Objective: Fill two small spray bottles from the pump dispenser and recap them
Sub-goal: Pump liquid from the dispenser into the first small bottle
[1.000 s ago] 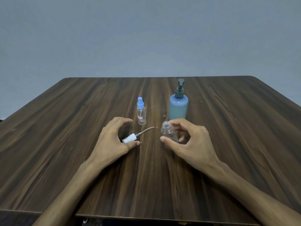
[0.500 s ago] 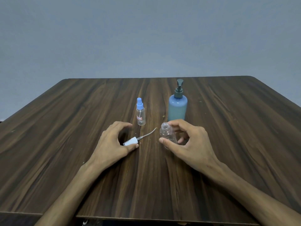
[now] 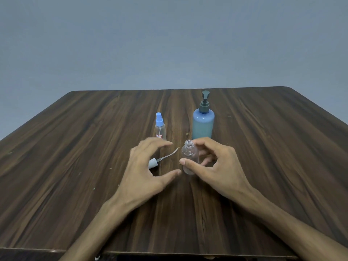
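Trouble is being invited: open bottle is being pinched upright by the right hand before the pump dispenser, while the left hand, spread and seemingly empty, is being held over the removed sprayer cap, where its tube could be knocked aside.

We see dim, even, bluish light with no clear source; shadows under the hands are soft and faint; no glare on the wooden table; the left hand is slightly motion-blurred; the wide lens bows the table's far edge; detail is soft throughout.
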